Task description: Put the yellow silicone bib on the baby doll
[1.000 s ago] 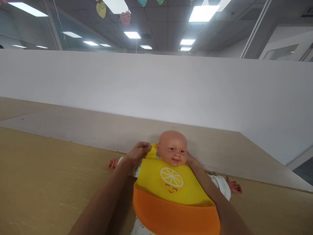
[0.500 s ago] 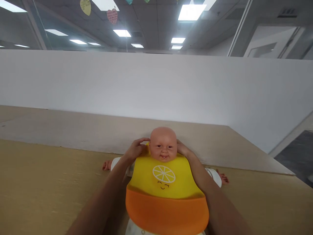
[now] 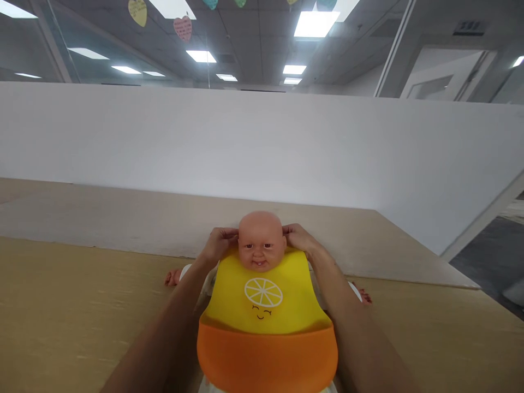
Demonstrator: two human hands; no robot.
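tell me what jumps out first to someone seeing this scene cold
A baby doll lies on its back on the tan table, low in the middle of the view, wearing a bright yellow bib with a lemon-slice face and an orange pocket. The left hand and right hand sit on either side of the doll's head, at the bib's neck. Behind runs a plain white partition, with paper hearts hanging from the ceiling.

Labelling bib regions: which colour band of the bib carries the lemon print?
The yellow upper band, under the doll's chin; it bears the white lemon slice and smile. The orange lower band is plain.
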